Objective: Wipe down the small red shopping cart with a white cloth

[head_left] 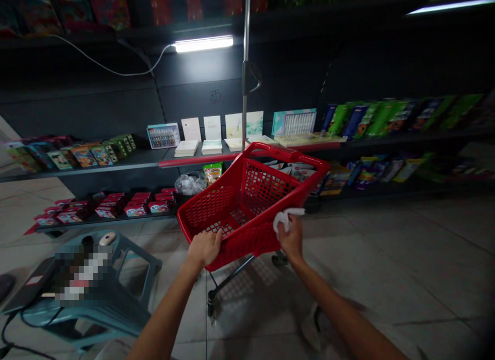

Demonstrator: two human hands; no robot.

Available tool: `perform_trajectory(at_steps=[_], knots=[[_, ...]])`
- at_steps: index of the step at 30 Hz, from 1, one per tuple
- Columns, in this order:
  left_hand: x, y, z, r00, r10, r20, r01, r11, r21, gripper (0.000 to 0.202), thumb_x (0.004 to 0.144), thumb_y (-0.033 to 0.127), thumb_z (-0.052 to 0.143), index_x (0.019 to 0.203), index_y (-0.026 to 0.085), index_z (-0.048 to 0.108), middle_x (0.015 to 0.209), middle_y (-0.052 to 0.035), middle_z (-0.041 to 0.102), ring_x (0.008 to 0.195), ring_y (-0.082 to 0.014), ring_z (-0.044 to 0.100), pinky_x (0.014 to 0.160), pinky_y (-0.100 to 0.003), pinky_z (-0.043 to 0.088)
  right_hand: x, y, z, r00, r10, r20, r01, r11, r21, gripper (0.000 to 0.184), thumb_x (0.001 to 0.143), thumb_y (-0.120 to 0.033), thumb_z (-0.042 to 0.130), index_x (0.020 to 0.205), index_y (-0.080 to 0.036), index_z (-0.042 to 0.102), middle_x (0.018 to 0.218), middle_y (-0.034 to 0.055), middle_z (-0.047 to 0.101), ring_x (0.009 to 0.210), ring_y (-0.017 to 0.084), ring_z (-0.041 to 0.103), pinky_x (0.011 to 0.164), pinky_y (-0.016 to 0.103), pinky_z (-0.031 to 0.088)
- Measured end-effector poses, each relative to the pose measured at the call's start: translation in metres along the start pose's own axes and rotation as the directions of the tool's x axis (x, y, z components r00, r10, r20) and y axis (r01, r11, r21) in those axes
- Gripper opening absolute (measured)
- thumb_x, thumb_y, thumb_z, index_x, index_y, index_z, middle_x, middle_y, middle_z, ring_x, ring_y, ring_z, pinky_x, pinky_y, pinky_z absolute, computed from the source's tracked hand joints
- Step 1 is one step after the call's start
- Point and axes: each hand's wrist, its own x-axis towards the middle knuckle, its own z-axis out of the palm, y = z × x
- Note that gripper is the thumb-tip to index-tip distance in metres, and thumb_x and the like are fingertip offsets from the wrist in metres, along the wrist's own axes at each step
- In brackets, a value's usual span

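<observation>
In front of me stands a red plastic shopping cart (247, 244) with perforated sides, turned at an angle on its wheels. Its basket shows only its own grid floor. My left hand (205, 246) is closed over the near rim, towards the cart's left end. Farther right, my right hand (292, 239) pinches a crumpled white cloth or tissue (282, 221) and presses it against the outer side wall. The fingertips of that hand are partly hidden behind the white cloth.
A blue-grey plastic stool (127, 303) with a laptop and a mouse (107, 239) stands at the lower left. Behind the cart run dark shelves (116, 164) with books, boxes and snack bags. A metal pole (245, 92) rises behind the cart.
</observation>
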Motion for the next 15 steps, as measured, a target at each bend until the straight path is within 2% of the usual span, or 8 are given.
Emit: perform_trajectory(at_steps=[2,3,6,8,11,13,14,15], knots=[[0.002,0.002,0.001,1.0,0.011,0.004,-0.011,1.0,0.003,0.072,0.108,0.044,0.01,0.106,0.02,0.078,0.107,-0.0143,0.078,0.106,-0.026,0.074,0.091,-0.036,0.052,-0.031,-0.031,0.009,0.993,-0.025,0.12,0.037,0.994,-0.098,0.051,0.096,-0.02,0.035,0.144,-0.01,0.048,0.126,0.0226,0.06,0.115,0.032,0.058,0.093,0.039,0.05],[0.002,0.002,0.001,1.0,0.015,0.009,-0.015,1.0,0.004,0.072,0.108,0.044,0.01,0.107,0.02,0.077,0.107,-0.0142,0.078,0.105,-0.0257,0.074,0.091,-0.036,0.052,-0.049,-0.048,0.012,0.984,-0.056,0.169,0.069,0.995,-0.068,0.051,0.097,-0.021,0.035,0.145,-0.01,0.048,0.13,0.0233,0.058,0.12,0.032,0.057,0.096,0.039,0.05],[0.005,0.001,0.003,0.999,0.022,0.03,-0.022,1.0,0.008,0.065,0.108,0.044,0.015,0.114,0.021,0.076,0.107,-0.0136,0.078,0.106,-0.0254,0.073,0.09,-0.034,0.052,-0.103,-0.093,0.02,0.924,-0.306,0.229,0.256,0.94,0.224,0.047,0.099,-0.026,0.043,0.144,-0.02,0.051,0.141,0.0178,0.052,0.131,0.028,0.054,0.106,0.037,0.048],[0.006,-0.001,0.003,0.999,0.024,0.039,-0.024,1.0,0.016,0.062,0.108,0.044,0.018,0.116,0.022,0.075,0.109,-0.0132,0.078,0.107,-0.0258,0.073,0.091,-0.034,0.051,-0.126,-0.111,0.031,0.838,-0.502,0.213,0.407,0.836,0.369,0.043,0.097,-0.028,0.053,0.14,-0.025,0.057,0.139,0.0134,0.054,0.129,0.028,0.055,0.105,0.037,0.05],[0.007,-0.003,0.003,0.999,0.015,0.042,-0.016,0.999,0.031,0.065,0.109,0.044,0.016,0.111,0.02,0.075,0.109,-0.0133,0.078,0.107,-0.0259,0.072,0.091,-0.033,0.05,-0.13,-0.113,0.048,0.624,-0.777,0.076,0.698,0.599,0.393,0.022,0.098,-0.025,0.06,0.117,-0.027,0.07,0.115,0.0083,0.066,0.11,0.024,0.062,0.092,0.034,0.053],[0.008,-0.005,0.002,0.999,0.003,0.037,-0.004,0.999,0.037,0.066,0.109,0.045,0.015,0.107,0.019,0.076,0.106,-0.0136,0.078,0.106,-0.0253,0.073,0.09,-0.032,0.05,-0.113,-0.098,0.053,0.501,-0.864,-0.05,0.828,0.461,0.319,0.016,0.099,-0.022,0.061,0.109,-0.027,0.072,0.106,0.0065,0.068,0.1,0.022,0.062,0.088,0.033,0.051],[0.009,-0.007,0.002,0.999,0.0,0.033,-0.001,0.999,0.038,0.067,0.109,0.046,0.015,0.106,0.019,0.076,0.105,-0.0136,0.078,0.106,-0.025,0.073,0.089,-0.031,0.049,-0.101,-0.086,0.052,0.476,-0.874,-0.1,0.856,0.435,0.28,0.016,0.098,-0.02,0.062,0.109,-0.026,0.071,0.107,0.0065,0.069,0.098,0.021,0.061,0.088,0.034,0.05],[0.01,-0.008,0.002,1.0,-0.003,0.028,0.002,0.999,0.038,0.068,0.109,0.047,0.015,0.105,0.019,0.077,0.104,-0.0136,0.078,0.105,-0.0249,0.073,0.088,-0.031,0.049,-0.088,-0.071,0.049,0.485,-0.864,-0.135,0.861,0.444,0.25,0.016,0.098,-0.019,0.062,0.111,-0.025,0.071,0.11,0.0073,0.069,0.098,0.021,0.06,0.089,0.034,0.05]])
